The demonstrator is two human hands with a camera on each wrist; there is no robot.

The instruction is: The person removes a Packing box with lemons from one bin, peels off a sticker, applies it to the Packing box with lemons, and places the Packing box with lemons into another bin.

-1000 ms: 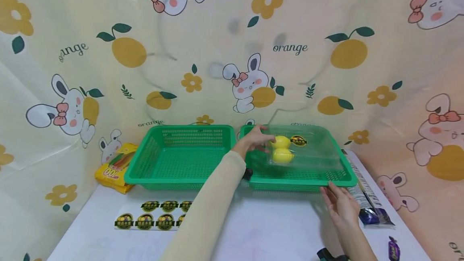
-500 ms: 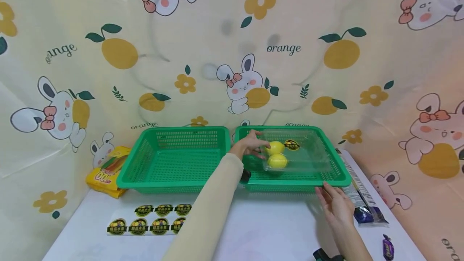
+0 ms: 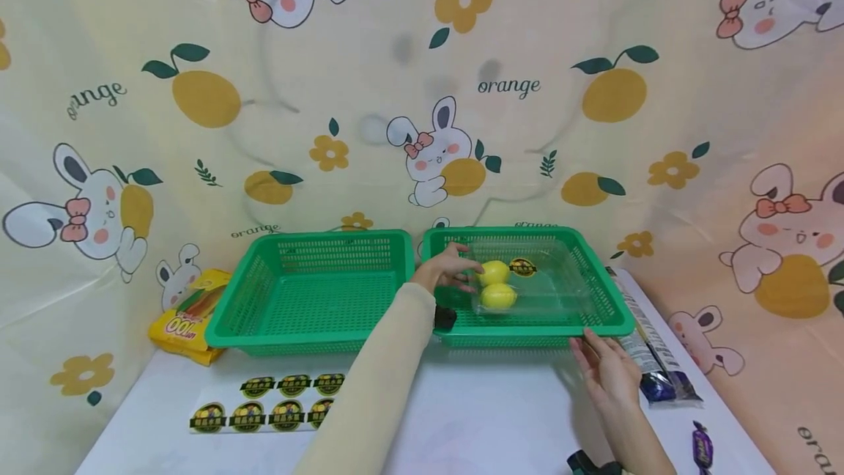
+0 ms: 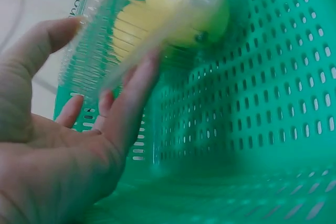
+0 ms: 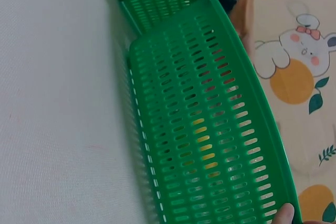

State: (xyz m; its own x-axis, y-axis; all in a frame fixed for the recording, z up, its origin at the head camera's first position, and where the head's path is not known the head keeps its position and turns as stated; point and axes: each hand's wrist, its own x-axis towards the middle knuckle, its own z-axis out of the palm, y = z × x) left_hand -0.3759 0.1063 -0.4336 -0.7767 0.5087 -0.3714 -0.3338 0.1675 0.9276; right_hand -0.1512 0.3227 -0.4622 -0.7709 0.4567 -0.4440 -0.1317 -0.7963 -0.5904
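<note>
In the head view my left hand (image 3: 448,268) holds the left end of a clear plastic box (image 3: 555,288) inside the right green basket (image 3: 527,331). Two yellow lemons (image 3: 498,296) lie at that end of the box, and a black-and-gold round sticker (image 3: 523,267) is on its top. The left wrist view has the thumb on one side of the box wall and the fingers on the other. My right hand (image 3: 612,374) grips the basket's front rim near its right corner. Only a fingertip (image 5: 284,214) shows at the rim in the right wrist view.
A second green basket (image 3: 316,306) stands to the left, beside a yellow packet (image 3: 191,321). A sheet of round stickers (image 3: 264,407) lies in front of it. To the right are a long purple-and-silver packet (image 3: 656,380) and a purple wrapped candy (image 3: 702,447).
The clear box with the lemons has sunk a little lower into the right basket, with my left hand still on its end. My right hand stays at the rim. The head view has shifted slightly.
</note>
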